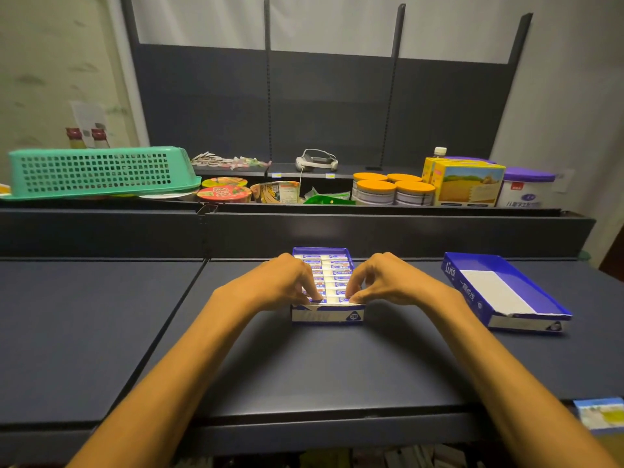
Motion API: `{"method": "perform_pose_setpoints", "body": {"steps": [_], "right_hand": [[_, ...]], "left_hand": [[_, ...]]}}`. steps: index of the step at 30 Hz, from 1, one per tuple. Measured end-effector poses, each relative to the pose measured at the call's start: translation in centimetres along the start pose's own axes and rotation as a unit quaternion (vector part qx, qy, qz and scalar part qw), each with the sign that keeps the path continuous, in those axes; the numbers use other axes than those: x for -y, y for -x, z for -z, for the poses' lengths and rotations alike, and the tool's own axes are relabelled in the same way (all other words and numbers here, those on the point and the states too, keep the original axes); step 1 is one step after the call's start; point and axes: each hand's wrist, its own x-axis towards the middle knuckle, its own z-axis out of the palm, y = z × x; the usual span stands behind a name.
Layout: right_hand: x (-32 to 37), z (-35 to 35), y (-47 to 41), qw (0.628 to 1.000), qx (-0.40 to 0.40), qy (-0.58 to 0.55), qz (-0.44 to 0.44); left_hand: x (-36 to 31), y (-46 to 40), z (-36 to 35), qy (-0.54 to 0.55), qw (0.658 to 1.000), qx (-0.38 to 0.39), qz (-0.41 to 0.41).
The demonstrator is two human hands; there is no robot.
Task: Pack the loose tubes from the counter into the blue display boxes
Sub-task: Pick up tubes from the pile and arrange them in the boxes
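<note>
On the dark blue counter (304, 359), a blue cardboard display box (327, 314) filled with white and blue tubes (332, 271) is seen in the middle. The nearest tube (332, 300) is pinched at its ends by the curled fingers of the left hand (287, 282) and the right hand (385, 282). A second blue display box (526, 282), holding no tubes, is placed well apart to the right.

Bench (101, 332): dark blue and flat.
Full blue box (327, 314): sits in the middle of it.
Empty blue box (526, 292): sits on its right side, well apart.
</note>
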Motion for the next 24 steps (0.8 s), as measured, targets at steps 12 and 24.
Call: {"method": "perform_pose_setpoints", "body": {"steps": [12,24], "right_hand": [[0.4,0.5,0.6,0.998,-0.056,-0.012,0.012],[6.9,-4.0,-1.0,0.985,-0.13,0.033,0.106]], "left_hand": [[0.6,1.1,0.4,0.056,0.994,-0.091,0.021],[5.0,10.7,0.3,-0.101,0.954,-0.178,0.22]]}}
